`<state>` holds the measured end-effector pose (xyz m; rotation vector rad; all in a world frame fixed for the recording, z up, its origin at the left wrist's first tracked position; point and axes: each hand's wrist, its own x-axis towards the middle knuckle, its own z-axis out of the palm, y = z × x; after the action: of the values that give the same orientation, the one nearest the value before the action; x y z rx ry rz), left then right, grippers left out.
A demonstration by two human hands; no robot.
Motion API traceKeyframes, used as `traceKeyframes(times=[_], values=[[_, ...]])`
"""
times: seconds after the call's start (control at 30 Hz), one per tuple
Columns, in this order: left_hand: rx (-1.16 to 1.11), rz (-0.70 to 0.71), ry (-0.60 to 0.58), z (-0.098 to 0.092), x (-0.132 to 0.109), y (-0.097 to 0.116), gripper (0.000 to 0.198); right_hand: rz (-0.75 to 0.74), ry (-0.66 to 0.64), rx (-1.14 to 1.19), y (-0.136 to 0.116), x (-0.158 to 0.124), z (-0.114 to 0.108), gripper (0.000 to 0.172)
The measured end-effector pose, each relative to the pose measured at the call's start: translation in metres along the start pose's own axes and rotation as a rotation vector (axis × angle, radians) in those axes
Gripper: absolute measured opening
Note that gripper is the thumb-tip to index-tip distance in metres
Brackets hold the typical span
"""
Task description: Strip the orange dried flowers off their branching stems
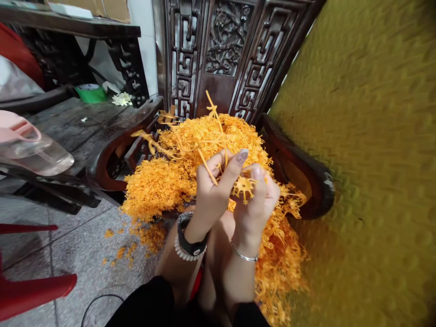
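Both of my hands are raised over a large heap of orange moulded pieces [200,136] on a dark wooden chair. My left hand [214,186] is closed round thin orange sprue strands [207,165], which stick up and trail to the left. Close beside it, my right hand [257,200] is pinched, its fingertips at an orange piece with a round, spoked shape [244,187]. That piece sits between the two hands. What lies inside the right fingers is partly hidden.
The carved wooden chair back [225,45] stands ahead, with a chair arm [316,186] at the right. On the left seat are a pink-lidded bottle [44,152] and green tape [91,93]. Orange scraps [126,252] litter the floor near a red plastic stool leg [41,290]. A yellow textured surface [368,159] fills the right.
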<state>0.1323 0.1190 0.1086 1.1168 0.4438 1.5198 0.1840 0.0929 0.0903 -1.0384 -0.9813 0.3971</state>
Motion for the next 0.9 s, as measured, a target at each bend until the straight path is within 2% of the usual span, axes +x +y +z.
traceKeyframes(times=[0.1,0.2,0.27,0.4,0.53,0.63,0.7,0.8,0.9], values=[[0.094,0.037,-0.005,-0.002,0.002,-0.005,0.045,-0.096,0.02,-0.096,-0.002,-0.003,0.0,0.035],[0.344,0.175,0.045,-0.009,0.006,-0.01,0.044,-0.159,-0.001,-0.186,-0.006,-0.004,0.0,0.034],[0.544,0.291,0.038,-0.015,0.009,-0.011,0.04,-0.15,-0.02,-0.238,-0.008,-0.005,-0.002,0.034],[0.793,0.428,-0.102,-0.028,0.013,-0.011,0.029,-0.069,-0.073,-0.35,-0.012,-0.006,-0.01,0.035],[0.846,0.467,-0.205,-0.032,0.018,-0.019,0.015,-0.03,-0.037,-0.431,-0.016,-0.006,-0.012,0.032],[0.703,0.354,-0.214,-0.029,0.021,-0.026,0.022,-0.045,-0.027,-0.433,-0.016,-0.005,-0.008,0.031],[0.471,0.211,-0.185,-0.025,0.023,-0.028,0.035,-0.029,-0.047,-0.333,-0.013,-0.004,-0.005,0.031],[0.051,-0.024,-0.188,-0.02,0.023,-0.024,0.046,0.08,-0.076,-0.005,-0.005,-0.003,0.0,0.027],[-0.199,-0.235,-0.246,-0.018,0.019,-0.016,0.052,0.166,-0.105,0.31,-0.001,-0.004,0.008,0.029]])
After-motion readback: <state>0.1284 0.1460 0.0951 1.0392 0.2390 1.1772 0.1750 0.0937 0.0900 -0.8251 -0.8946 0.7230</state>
